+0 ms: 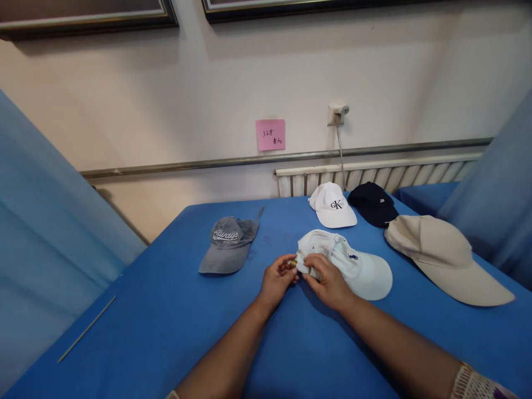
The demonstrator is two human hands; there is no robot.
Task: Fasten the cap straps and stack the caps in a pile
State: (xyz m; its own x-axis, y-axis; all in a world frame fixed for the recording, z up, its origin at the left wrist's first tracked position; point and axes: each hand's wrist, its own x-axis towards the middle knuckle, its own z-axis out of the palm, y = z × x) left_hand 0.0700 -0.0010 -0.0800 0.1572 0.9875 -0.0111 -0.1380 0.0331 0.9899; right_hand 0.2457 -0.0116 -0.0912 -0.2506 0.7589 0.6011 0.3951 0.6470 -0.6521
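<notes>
A pale baseball cap point(376, 274) with a small dark logo lies on the blue-covered table, its brim pointing right. My left hand point(277, 282) is closed at the cap's back strap, pinching it beside a small gold-coloured buckle point(293, 262). From the other side my right hand point(330, 282) grips the same strap, its fingers and thumb closed on it. The strap's ends are partly hidden behind my fingers. To the left of my hands rests a grey cap point(228, 244) with white lettering, its strap sticking out at the back.
Behind the pale cap sit a white cap point(332, 205) and a navy cap point(373, 204); a large beige cap point(440, 255) lies to the right. A thin stick point(87, 330) is at the table's left. Blue curtains point(37, 244) hang at both sides, with a radiator point(394, 174) behind.
</notes>
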